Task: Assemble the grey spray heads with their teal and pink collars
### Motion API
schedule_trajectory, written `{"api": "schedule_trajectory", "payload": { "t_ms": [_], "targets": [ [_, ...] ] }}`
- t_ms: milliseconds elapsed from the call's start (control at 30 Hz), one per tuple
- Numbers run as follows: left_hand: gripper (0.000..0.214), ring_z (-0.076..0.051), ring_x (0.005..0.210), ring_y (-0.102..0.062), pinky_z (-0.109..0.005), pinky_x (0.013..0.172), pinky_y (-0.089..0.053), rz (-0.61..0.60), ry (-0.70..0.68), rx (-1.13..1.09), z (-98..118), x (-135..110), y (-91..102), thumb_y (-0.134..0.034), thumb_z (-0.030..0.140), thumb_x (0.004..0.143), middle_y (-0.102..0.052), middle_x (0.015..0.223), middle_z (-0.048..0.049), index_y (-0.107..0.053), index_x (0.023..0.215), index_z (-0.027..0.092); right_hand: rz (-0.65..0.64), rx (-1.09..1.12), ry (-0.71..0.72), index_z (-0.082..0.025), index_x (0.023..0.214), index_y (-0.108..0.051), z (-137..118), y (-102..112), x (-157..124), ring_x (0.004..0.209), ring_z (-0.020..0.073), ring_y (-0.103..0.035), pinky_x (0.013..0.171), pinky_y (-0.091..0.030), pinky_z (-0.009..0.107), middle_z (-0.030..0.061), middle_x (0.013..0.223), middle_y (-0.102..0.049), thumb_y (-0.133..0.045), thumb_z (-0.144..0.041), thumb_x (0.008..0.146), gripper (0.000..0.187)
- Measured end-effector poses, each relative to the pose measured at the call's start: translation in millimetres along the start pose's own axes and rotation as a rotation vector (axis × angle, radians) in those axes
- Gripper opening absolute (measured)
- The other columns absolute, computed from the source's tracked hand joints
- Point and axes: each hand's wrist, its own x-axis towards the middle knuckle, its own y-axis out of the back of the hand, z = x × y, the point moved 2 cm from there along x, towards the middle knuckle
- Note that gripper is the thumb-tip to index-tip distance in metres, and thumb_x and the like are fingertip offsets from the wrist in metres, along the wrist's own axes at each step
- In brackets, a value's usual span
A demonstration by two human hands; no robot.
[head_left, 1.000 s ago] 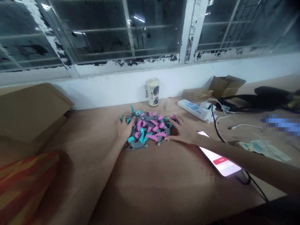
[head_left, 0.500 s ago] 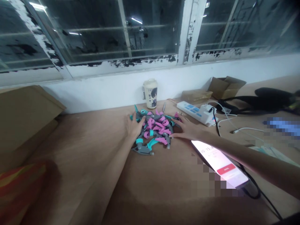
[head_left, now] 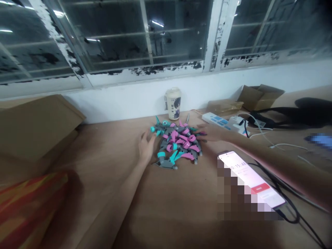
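A heap of spray trigger heads (head_left: 178, 140) in grey, pink and teal lies on the table in front of me. My left hand (head_left: 146, 147) rests at the heap's left edge, fingers apart, its thumb close to a teal part. Along the right edge reaches my right hand (head_left: 209, 133), with fingers stretched toward the pieces and blurred. Whether its fingertips touch them I cannot make out. At the near side a grey head with a teal cap (head_left: 161, 154) lies on its side.
Behind the heap stands a patterned cup (head_left: 174, 105). A power strip (head_left: 216, 120) with cables and a lit phone (head_left: 249, 176) are on the right. Cardboard boxes stand at left (head_left: 38, 128) and back right (head_left: 259, 97). A red-orange bag-like item (head_left: 33, 207) sits front left.
My left hand has drawn a little left from the heap, uncovering a teal-capped head. My right hand has shifted slightly farther back along the right edge. The view has swung a bit left.
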Motion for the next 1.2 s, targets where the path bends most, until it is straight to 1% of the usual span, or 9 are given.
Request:
{"api": "schedule_trajectory", "payload": {
  "t_ms": [167, 333, 433, 533, 700, 800, 933, 1100, 1200],
  "targets": [
    [0.050, -0.027, 0.117, -0.051, -0.040, 0.101, -0.037, -0.018, -0.021, -0.013, -1.1, -19.0, 15.1, -0.054, 0.041, 0.083, -0.056, 0.125, -0.0126, -0.052, 0.127, 0.018, -0.034, 0.118, 0.054, -0.029, 0.100, -0.070, -1.3, 1.9, -9.6, 0.112, 0.0248, -0.055, 0.095, -0.043, 0.040, 0.0018, 0.111, -0.067, -0.055, -0.039, 0.082, 0.025],
    [0.047, -0.026, 0.110, -0.056, -0.042, 0.098, -0.039, -0.062, -0.030, -0.023, 5.4, -39.0, 19.5, -0.057, 0.038, 0.081, -0.058, 0.121, -0.0123, -0.055, 0.123, 0.018, 0.126, 0.176, -0.060, -0.021, 0.105, -0.067, -12.2, 22.4, -4.4, 0.108, 0.0294, -0.058, 0.088, -0.047, 0.045, 0.0103, 0.113, -0.065, -0.044, -0.044, 0.088, 0.038],
    [0.044, -0.026, 0.109, -0.057, -0.042, 0.098, -0.040, -0.081, -0.029, -0.046, 9.2, -49.0, 20.8, -0.054, 0.041, 0.083, -0.060, 0.119, -0.0118, -0.057, 0.120, 0.018, 0.204, 0.208, -0.051, -0.020, 0.116, -0.061, -40.2, 42.2, 5.4, 0.105, 0.0249, -0.059, 0.089, -0.048, 0.041, 0.0099, 0.116, -0.063, -0.041, -0.045, 0.090, 0.041],
    [0.045, -0.025, 0.112, -0.056, -0.041, 0.098, -0.040, -0.073, -0.027, -0.076, 10.4, -53.3, 21.9, -0.047, 0.046, 0.086, -0.060, 0.120, -0.0123, -0.057, 0.119, 0.016, 0.225, 0.219, 0.028, -0.021, 0.122, -0.056, -86.0, 54.8, 15.7, 0.112, 0.0217, -0.055, 0.096, -0.043, 0.038, 0.0075, 0.121, -0.060, -0.048, -0.045, 0.087, 0.042],
    [0.050, -0.025, 0.116, -0.053, -0.041, 0.098, -0.041, -0.022, -0.045, -0.088, 12.0, -55.9, 25.3, -0.035, 0.049, 0.091, -0.054, 0.127, -0.0131, -0.049, 0.127, 0.018, 0.171, 0.196, 0.117, -0.019, 0.132, -0.044, -143.0, 52.2, 9.6, 0.121, 0.0267, -0.047, 0.099, -0.039, 0.044, 0.0118, 0.130, -0.053, -0.054, -0.050, 0.082, 0.060],
    [0.049, -0.026, 0.120, -0.049, -0.043, 0.103, -0.036, -0.040, -0.103, -0.062, 18.1, -64.1, 26.5, -0.043, 0.049, 0.087, -0.052, 0.127, -0.0115, -0.049, 0.127, 0.020, 0.165, 0.154, 0.071, -0.017, 0.136, -0.039, -139.5, 45.0, -13.1, 0.125, 0.0294, -0.042, 0.101, -0.036, 0.047, 0.0145, 0.135, -0.047, -0.049, -0.060, 0.079, 0.072],
    [0.052, -0.027, 0.129, -0.037, -0.044, 0.107, -0.030, -0.132, -0.258, 0.059, 27.1, -78.7, 20.9, -0.054, 0.045, 0.082, -0.042, 0.136, -0.0091, -0.048, 0.129, 0.024, 0.134, 0.116, -0.065, -0.019, 0.141, -0.030, -113.5, 29.9, -43.9, 0.130, 0.0351, -0.034, 0.102, -0.031, 0.053, 0.0177, 0.141, -0.038, -0.046, -0.079, 0.064, 0.099],
    [0.047, -0.030, 0.128, -0.036, -0.049, 0.105, -0.029, -0.183, -0.309, 0.205, 32.5, -78.6, 1.3, -0.045, 0.043, 0.087, -0.040, 0.137, -0.0122, -0.047, 0.130, 0.023, 0.084, -0.003, -0.126, -0.025, 0.138, -0.035, -92.4, 8.5, -51.4, 0.129, 0.0331, -0.036, 0.102, -0.033, 0.049, 0.0153, 0.140, -0.039, -0.037, -0.075, 0.074, 0.082],
    [0.047, -0.031, 0.127, -0.038, -0.049, 0.105, -0.030, -0.191, -0.305, 0.199, 38.2, -69.7, -15.6, -0.047, 0.043, 0.086, -0.043, 0.135, -0.0129, -0.049, 0.129, 0.022, 0.103, -0.017, -0.211, -0.020, 0.136, -0.040, -80.6, 0.2, -47.5, 0.126, 0.0367, -0.038, 0.099, -0.034, 0.051, 0.0182, 0.138, -0.040, -0.036, -0.071, 0.078, 0.078]
  ]
}}
